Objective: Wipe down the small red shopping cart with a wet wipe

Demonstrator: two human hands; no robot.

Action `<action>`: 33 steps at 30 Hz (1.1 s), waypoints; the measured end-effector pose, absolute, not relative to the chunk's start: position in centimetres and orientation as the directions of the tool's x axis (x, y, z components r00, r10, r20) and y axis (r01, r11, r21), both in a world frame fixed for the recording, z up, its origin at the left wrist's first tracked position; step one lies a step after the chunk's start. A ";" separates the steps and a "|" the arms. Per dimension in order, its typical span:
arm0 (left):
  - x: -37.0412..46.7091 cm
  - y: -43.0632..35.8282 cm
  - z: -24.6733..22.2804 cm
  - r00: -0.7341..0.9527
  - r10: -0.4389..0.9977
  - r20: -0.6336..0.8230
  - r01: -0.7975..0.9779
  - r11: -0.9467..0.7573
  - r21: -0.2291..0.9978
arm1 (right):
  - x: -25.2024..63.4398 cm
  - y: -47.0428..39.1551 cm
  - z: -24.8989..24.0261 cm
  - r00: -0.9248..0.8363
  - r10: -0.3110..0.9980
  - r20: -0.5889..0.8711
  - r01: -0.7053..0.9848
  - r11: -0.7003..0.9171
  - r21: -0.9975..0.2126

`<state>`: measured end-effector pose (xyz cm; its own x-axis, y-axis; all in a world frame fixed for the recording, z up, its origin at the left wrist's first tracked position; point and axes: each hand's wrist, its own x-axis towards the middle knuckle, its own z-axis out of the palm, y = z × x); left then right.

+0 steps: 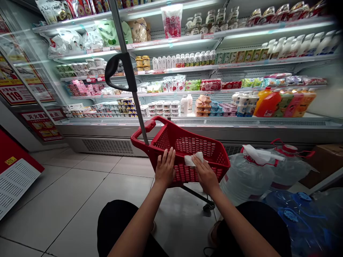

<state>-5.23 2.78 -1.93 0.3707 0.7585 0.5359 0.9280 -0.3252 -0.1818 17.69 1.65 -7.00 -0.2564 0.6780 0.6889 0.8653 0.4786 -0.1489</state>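
A small red plastic shopping cart with perforated sides stands in front of me. My left hand lies on its near side by the handle end, fingers stretched out and holding nothing. Farther right, my right hand presses a folded white cloth or tissue against the near rim of the basket. A grey pole with a black grip rises from the cart's handle end, leaning left at the top.
Behind the cart runs a refrigerated shelf unit full of dairy goods and drinks. Large clear water jugs and blue ones stand at the right, near a cardboard box. A red and white unit is at the left.
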 end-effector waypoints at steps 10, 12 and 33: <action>-3.3 2.2 -2.3 0.372 0.744 0.555 0.926 -0.343 -0.161 | 16.2 2.1 -6.7 -0.114 0.709 0.696 0.876 0.402 -0.266; -3.1 2.2 -2.3 0.372 0.738 0.564 0.926 -0.340 -0.165 | 13.7 2.7 -5.7 -0.173 0.698 0.695 0.850 0.462 -0.253; -3.2 2.1 -2.3 0.374 0.745 0.552 0.924 -0.348 -0.158 | 15.8 2.0 -6.5 -0.145 0.715 0.684 0.871 0.420 -0.254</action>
